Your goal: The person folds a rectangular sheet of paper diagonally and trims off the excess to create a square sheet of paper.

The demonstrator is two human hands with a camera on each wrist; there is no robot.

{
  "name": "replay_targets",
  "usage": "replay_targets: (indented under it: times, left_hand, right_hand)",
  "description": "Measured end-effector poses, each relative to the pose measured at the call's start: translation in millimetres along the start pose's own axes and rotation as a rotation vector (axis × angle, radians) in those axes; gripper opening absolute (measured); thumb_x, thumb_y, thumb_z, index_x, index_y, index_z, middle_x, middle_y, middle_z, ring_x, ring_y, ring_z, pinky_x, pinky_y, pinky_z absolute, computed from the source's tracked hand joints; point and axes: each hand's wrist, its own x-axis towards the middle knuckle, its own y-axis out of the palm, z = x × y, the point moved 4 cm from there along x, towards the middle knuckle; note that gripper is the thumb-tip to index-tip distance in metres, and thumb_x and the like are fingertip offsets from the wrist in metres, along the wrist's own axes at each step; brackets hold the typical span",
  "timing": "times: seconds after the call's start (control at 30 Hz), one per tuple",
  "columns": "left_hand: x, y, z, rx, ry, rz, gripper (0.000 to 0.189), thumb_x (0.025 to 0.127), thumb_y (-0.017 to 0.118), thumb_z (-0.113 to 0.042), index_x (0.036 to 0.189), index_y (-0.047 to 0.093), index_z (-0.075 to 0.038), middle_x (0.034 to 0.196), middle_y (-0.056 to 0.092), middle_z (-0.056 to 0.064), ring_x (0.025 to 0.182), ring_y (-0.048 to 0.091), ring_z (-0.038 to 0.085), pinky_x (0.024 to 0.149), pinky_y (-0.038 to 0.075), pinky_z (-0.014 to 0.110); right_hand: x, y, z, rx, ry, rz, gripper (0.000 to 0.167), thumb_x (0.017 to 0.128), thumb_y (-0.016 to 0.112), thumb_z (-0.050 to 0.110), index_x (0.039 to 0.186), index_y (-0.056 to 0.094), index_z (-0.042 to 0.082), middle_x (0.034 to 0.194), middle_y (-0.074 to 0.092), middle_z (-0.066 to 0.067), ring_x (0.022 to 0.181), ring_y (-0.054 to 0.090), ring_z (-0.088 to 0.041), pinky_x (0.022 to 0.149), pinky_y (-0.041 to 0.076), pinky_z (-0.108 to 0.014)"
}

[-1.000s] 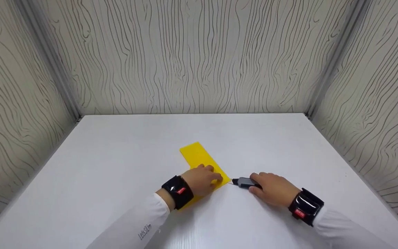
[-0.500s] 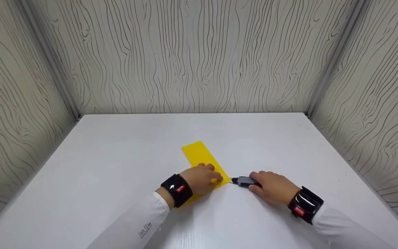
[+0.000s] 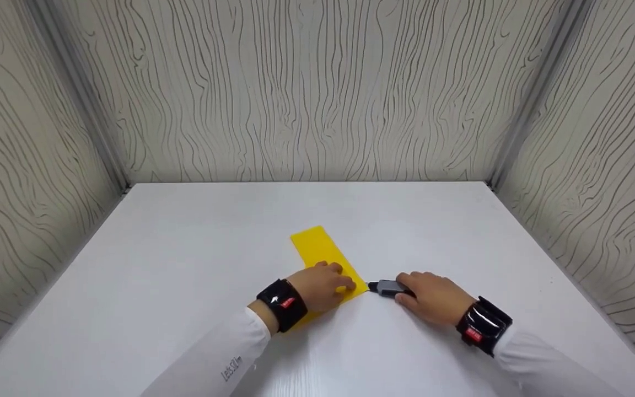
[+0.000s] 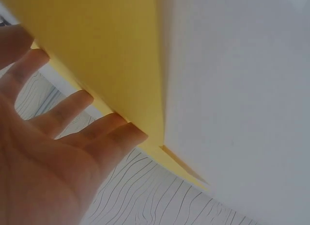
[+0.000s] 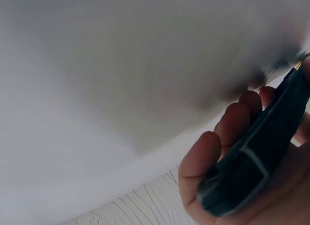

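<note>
A flat yellow sheet [image 3: 320, 248] with an L-shaped outline lies on the white table; part of it is hidden under my left hand [image 3: 322, 286]. That hand's fingertips [image 4: 131, 134] press on the sheet near its right corner, fingers spread, as the left wrist view also shows. My right hand [image 3: 436, 298] grips a grey and black utility knife [image 3: 389, 288], its front end pointing left at the sheet's right corner. In the right wrist view, fingers curl around the dark knife handle [image 5: 256, 152]. The short blade is mostly hidden or blurred there.
The white table [image 3: 196, 237] spreads around both hands. Wood-grain panels stand behind it, at the back wall [image 3: 306, 94], and on both sides, with grey metal posts [image 3: 83, 94] at the corners. Each wrist wears a black band [image 3: 485, 325].
My right hand and the knife have edged slightly left, and the knife's front end is now closer to the sheet's corner. The sheet's far end has shifted a little right under my left hand.
</note>
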Motion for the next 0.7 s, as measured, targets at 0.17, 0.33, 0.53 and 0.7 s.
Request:
replay_targets:
  times: [0.17,0.33,0.53,0.7]
  left_hand:
    - [0.9,0.7,0.8,0.003,0.006,-0.003,0.034,0.111,0.060,-0.031,0.143,0.071,-0.037,0.154,0.062,0.004,0.136,0.059,0.028,0.119,0.051,0.043]
    - [1.7,0.9,0.5,-0.013,0.004,0.006,0.033,0.111,0.060,-0.032,0.142,0.072,-0.038,0.155,0.061,0.004,0.140,0.058,0.030,0.121,0.049,0.045]
    - [0.2,-0.9,0.9,-0.011,-0.008,0.009,0.033,0.111,0.061,-0.033,0.142,0.071,-0.039,0.153,0.062,0.003,0.133,0.059,0.027,0.117,0.053,0.044]
    - [0.9,0.1,1.2,-0.007,-0.005,0.013,0.033,0.112,0.060,-0.033,0.142,0.071,-0.039,0.155,0.061,0.003,0.141,0.058,0.032,0.121,0.050,0.048]
  right_hand:
    - [3.7,-1.5,0.4,-0.009,-0.026,-0.017,0.035,0.107,0.068,0.032,0.133,0.067,0.009,0.101,0.067,-0.001,0.088,0.056,-0.019,0.084,0.054,-0.046]
    - [4.6,-1.7,-2.1,-0.027,-0.035,-0.017,0.035,0.107,0.069,0.032,0.133,0.068,0.009,0.101,0.067,-0.001,0.089,0.058,-0.018,0.085,0.056,-0.047]
    - [7.5,-3.7,-1.3,-0.018,-0.042,-0.019,0.036,0.107,0.068,0.033,0.133,0.067,0.009,0.097,0.064,-0.001,0.086,0.055,-0.018,0.081,0.053,-0.044]
    - [7.2,-3.6,-3.3,-0.010,-0.018,-0.009,0.036,0.106,0.069,0.032,0.134,0.068,0.010,0.101,0.067,-0.001,0.089,0.056,-0.018,0.086,0.054,-0.046]
